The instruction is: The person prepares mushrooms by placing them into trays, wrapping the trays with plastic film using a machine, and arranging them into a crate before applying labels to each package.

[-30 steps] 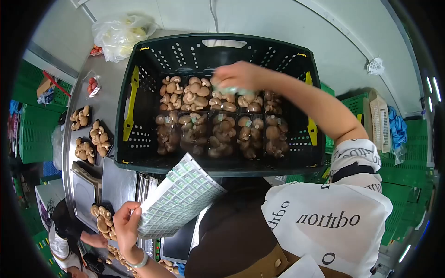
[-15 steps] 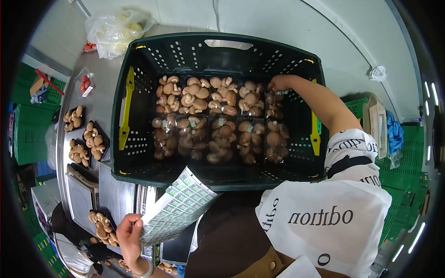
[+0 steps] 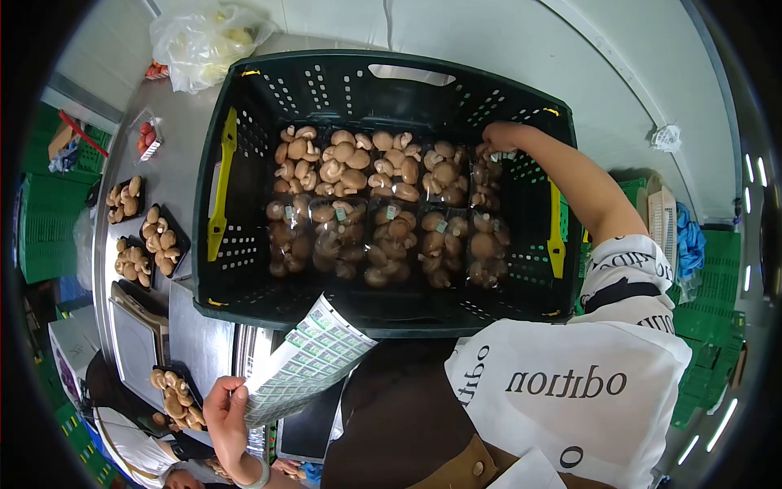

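A black plastic crate (image 3: 236,106) stands on a steel table and holds several wrapped trays of brown mushrooms (image 3: 383,204) in two rows. My right hand (image 3: 498,137) reaches into the crate's far right corner and touches the top of the rightmost back tray (image 3: 486,175), fingers pinched together. My left hand (image 3: 225,407) is low at the near left, gripping a sheet of small green-and-white labels (image 3: 305,359) by its lower edge. The sheet fans up toward the crate's near rim.
Three black trays of mushrooms (image 3: 142,236) lie on the steel table (image 3: 175,175) left of the crate. A clear bag (image 3: 199,37) sits at the far left corner. Another mushroom tray (image 3: 175,399) rests near my left hand. A co-worker's sleeve (image 3: 134,452) shows below. Green crates (image 3: 49,220) stand around.
My right hand moved from the back middle tray to the crate's far right corner and stays there. The label sheet in my left hand dropped slightly.
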`<act>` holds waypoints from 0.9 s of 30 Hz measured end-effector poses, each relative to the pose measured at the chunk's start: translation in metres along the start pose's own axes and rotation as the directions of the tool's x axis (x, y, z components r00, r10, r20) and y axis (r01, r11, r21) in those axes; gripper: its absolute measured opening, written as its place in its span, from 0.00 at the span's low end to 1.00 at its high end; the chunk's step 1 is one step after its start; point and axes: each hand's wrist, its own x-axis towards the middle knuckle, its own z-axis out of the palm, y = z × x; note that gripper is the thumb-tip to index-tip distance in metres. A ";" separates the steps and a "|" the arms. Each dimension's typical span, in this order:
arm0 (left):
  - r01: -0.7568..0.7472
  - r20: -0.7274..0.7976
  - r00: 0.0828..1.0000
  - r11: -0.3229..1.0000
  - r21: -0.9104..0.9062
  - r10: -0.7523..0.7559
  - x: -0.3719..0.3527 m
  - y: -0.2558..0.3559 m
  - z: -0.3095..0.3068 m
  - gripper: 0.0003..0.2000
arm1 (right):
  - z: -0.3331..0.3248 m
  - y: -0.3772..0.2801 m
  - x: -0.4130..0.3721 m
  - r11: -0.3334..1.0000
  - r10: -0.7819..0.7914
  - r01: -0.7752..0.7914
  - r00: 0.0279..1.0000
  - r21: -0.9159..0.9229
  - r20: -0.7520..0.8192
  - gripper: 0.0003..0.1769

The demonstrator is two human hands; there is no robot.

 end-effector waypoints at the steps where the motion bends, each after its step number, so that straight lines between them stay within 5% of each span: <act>1: -0.002 -0.002 1.000 1.000 -0.003 0.002 0.001 0.000 0.001 0.05 | 0.001 0.004 -0.001 0.997 -0.067 0.065 0.997 0.044 0.036 0.18; 5: 0.016 0.004 1.000 1.000 -0.010 -0.016 0.003 0.003 0.004 0.05 | 0.005 0.010 0.000 0.980 -0.188 0.176 0.972 0.090 0.142 0.21; 8: 0.035 0.025 0.999 0.999 0.003 -0.035 0.005 0.003 0.004 0.05 | 0.011 0.012 0.001 0.958 -0.284 0.281 0.956 0.048 0.076 0.22; 17: 0.013 -0.012 1.000 1.000 0.007 -0.013 0.005 -0.001 0.011 0.06 | 0.007 -0.013 -0.018 0.970 0.140 -0.148 0.989 -0.195 -0.053 0.17; 27: 0.061 0.051 0.997 0.997 0.041 -0.063 0.005 -0.001 0.008 0.05 | -0.001 -0.002 -0.015 0.981 0.114 -0.112 0.993 -0.156 0.006 0.15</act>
